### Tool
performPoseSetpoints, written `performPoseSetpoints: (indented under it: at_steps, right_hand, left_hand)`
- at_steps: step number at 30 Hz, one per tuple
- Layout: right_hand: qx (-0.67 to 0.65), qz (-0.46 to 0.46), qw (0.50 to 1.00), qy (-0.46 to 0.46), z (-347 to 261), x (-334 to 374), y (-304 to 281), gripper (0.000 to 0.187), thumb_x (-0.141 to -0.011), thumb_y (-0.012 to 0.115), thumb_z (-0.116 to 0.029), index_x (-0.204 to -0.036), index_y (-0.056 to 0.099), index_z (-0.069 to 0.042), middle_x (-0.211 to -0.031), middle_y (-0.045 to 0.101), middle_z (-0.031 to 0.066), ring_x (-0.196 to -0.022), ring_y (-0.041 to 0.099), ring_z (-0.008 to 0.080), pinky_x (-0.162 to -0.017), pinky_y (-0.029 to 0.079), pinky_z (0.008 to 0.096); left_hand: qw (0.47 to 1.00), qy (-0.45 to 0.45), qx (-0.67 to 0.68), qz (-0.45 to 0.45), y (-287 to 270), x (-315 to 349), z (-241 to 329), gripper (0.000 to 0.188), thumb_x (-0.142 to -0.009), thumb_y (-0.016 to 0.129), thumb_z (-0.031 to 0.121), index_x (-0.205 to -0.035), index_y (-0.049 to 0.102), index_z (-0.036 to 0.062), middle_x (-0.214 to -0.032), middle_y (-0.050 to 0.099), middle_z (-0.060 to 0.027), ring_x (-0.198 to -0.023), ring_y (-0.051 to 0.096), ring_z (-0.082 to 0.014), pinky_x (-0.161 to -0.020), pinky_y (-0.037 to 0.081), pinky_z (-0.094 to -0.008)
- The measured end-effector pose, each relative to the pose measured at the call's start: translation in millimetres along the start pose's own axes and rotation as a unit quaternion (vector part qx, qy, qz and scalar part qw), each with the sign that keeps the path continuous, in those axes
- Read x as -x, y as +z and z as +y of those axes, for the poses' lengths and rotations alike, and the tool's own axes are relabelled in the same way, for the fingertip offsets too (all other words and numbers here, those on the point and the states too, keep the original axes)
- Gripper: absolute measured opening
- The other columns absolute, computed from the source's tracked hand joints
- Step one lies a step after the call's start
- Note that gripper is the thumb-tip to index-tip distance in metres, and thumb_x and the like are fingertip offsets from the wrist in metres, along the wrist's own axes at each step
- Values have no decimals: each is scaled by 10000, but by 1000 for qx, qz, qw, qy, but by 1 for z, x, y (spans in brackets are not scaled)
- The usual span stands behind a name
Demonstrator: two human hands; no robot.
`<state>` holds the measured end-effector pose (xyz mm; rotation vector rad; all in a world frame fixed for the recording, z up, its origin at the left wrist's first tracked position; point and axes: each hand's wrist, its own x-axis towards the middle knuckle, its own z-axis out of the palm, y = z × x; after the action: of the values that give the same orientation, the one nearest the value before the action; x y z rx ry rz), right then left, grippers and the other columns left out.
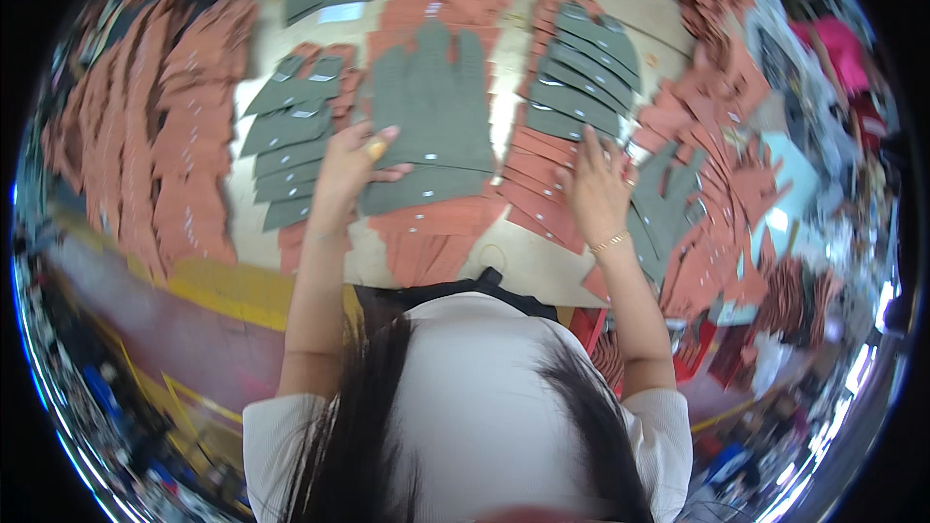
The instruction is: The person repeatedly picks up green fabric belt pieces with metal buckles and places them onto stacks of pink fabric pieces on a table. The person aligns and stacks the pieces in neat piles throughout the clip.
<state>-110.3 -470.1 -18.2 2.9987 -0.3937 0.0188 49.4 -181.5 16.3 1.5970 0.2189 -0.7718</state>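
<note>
My left hand [351,160] is at the left edge of a grey-green glove-shaped fabric piece [431,97] in the middle of the table. Its fingers are apart, with a yellow band on one of them, and I see nothing gripped. Another grey-green piece [455,186] shows below, on a row of orange fabric pieces [441,218]. Over on the right, my right hand [601,184] spreads its fingers across the lower end of overlapping grey-green pieces [581,77] and orange pieces [538,174]. Its fingertips rest at or just above the fabric; contact is unclear.
Overlapping grey-green pieces [291,136] lie left of my left hand. Long rows of orange pieces [199,136] cover the table's far left. More orange pieces [717,232] and a grey-green glove shape [664,199] lie at the right. A person in pink [835,53] is at the upper right.
</note>
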Motion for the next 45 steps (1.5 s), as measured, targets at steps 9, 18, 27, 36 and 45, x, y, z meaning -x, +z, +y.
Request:
performPoseSetpoints:
  at_steps: [9,18,27,36,45]
  right_hand:
    - [-234,165,956,-54,-5,-47,-103,193,-840,619,31,-997,703,-42,-1056,694,68,-973,655,251,-849,498,372]
    - [-328,225,870,-290,-102,-61,-67,237,-734,647,78,-926,660,-62,-928,710,54,-926,677,219,-776,481,338]
    - [-366,86,889,-263,-116,-47,-54,189,-813,677,2,-992,678,-60,-996,702,76,-959,658,251,-861,470,352]
    - [-370,132,835,-385,-201,-93,-113,202,-763,711,-30,-961,702,-68,-964,643,61,-883,581,259,-790,475,364]
    - [-214,78,814,-534,-289,-110,-93,115,-757,686,-139,-867,706,-113,-824,575,29,-834,573,225,-754,472,374]
  left_hand:
    - [995,20,89,-39,-1,3,-13,560,-953,621,280,-1262,457,-157,-1146,576,-194,-789,721,-259,-628,599,-273]
    - [978,-21,204,-45,-8,4,-6,849,-933,469,628,-1290,444,-142,-1210,550,-234,-764,720,-287,-599,612,-282]
    - [996,84,16,-5,6,7,-13,350,-947,622,243,-1023,557,-93,-865,673,-149,-662,716,-198,-507,557,-260]
    - [946,249,-197,70,15,-4,-39,275,-907,559,182,-1081,536,-30,-844,671,-189,-635,674,-271,-625,545,-395]
    - [883,401,-126,210,36,-19,-71,327,-942,601,305,-959,455,13,-802,474,-121,-767,459,-224,-727,402,-374]
